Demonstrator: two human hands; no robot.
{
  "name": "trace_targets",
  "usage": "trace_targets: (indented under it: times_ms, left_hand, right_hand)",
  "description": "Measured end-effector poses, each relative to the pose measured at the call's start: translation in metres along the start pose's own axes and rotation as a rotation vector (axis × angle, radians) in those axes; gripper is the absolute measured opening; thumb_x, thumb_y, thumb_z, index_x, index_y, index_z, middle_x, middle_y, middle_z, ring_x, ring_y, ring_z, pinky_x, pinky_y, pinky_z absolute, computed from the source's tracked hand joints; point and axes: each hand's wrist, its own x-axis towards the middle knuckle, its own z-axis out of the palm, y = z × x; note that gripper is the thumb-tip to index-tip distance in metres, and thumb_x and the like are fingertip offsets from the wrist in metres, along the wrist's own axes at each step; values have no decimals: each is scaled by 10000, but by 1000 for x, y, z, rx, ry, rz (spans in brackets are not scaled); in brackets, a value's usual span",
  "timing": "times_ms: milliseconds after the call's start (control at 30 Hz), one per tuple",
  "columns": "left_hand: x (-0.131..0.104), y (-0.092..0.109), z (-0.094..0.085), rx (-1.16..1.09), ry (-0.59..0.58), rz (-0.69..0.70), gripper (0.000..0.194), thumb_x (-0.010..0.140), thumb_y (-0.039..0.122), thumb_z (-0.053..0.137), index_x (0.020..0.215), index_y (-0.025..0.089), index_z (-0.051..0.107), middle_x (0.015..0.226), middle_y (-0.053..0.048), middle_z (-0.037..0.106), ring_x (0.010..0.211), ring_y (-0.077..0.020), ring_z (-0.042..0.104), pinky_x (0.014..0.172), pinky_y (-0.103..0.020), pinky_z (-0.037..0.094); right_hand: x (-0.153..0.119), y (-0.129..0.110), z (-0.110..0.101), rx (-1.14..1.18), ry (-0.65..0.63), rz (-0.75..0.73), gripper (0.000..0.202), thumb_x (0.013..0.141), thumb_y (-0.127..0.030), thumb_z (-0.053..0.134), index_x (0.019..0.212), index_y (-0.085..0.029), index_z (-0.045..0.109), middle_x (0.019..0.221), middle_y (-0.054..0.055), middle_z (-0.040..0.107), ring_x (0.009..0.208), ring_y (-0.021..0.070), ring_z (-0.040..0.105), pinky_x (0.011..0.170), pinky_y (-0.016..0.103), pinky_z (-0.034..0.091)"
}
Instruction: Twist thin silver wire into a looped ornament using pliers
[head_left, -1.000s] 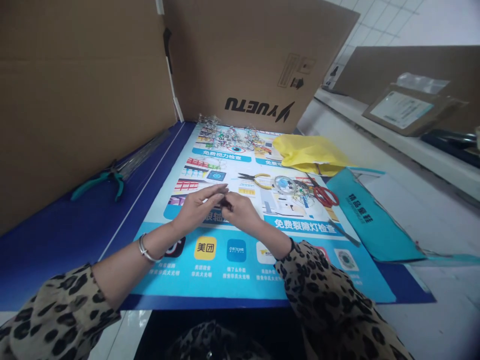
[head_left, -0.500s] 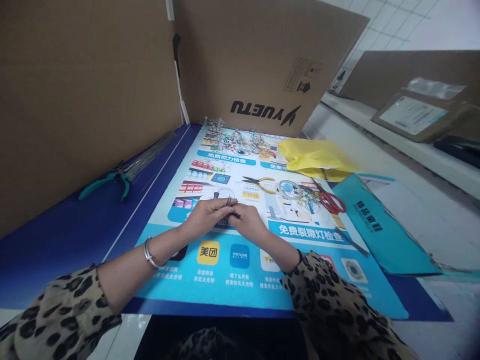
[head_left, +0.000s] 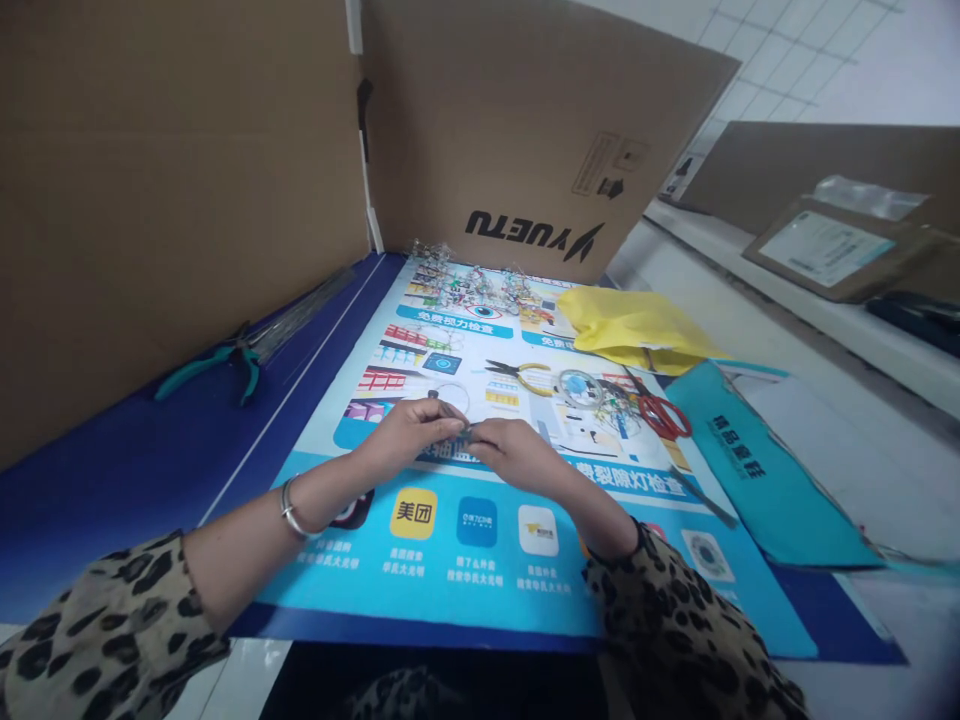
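Observation:
My left hand [head_left: 420, 436] and my right hand [head_left: 519, 456] meet over the middle of a printed blue and white sheet [head_left: 337, 590]. Both are closed, thumbs pressed to fingers. Between the fingertips shows a bit of something small, thin and greyish; its kind is too hidden to tell. Just beyond the hands lie pliers with yellow handles [head_left: 535, 382]. A clear ring-shaped roll [head_left: 577, 388] lies to their right, beside tangled thin wire with small coloured bits [head_left: 622, 410]. Red-handled scissors [head_left: 664, 416] rest at the right.
Teal-handled pliers [head_left: 253, 372] and a bundle of thin wires [head_left: 304, 310] lie left. Tangled wire pieces [head_left: 480, 288] sit at the back, below standing cardboard [head_left: 525, 120]. On the right are a yellow bag [head_left: 637, 325], a teal board [head_left: 765, 480] and a slim grey tool [head_left: 705, 496].
My hands have drawn slightly apart, the right one moving right and a little down. A thin dark tip that stuck up between the fingers now lies lower. The view has shifted slightly.

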Motion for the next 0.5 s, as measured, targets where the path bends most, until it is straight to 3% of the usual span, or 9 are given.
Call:
trace_targets:
  times_ms: [133,267,400,500]
  left_hand:
    - [-2,1,1,81,-60,-44,217,777,380,560,731,174,612,618,-2,606,567,-123,544,547,-240,451]
    - [0,4,-2,198,-109,-98,292,780,451,536,701,175,589,620,-7,598,566,-128,530,518,-229,430]
    - [1,15,-2,358,-196,-160,276,770,484,510,745,228,609,633,20,612,620,-152,558,565,-246,450]
    - [1,13,-4,467,-152,-179,288,734,526,512,744,263,628,658,28,665,697,-213,627,591,-307,498]
  right_hand:
    - [-20,-7,-2,-108,-51,1,231,879,-320,451,828,-191,636,818,26,636,780,144,559,662,236,357]
    - [-63,-5,-13,-165,155,192,299,868,-395,474,1057,-200,599,997,64,636,952,169,554,787,268,394]
    - [-147,15,-48,-275,469,506,253,885,-301,442,1016,-186,625,986,63,658,932,159,574,830,261,398]
    - [-228,27,-79,-476,595,812,271,891,-272,394,918,-197,653,935,56,668,868,161,588,780,257,396]
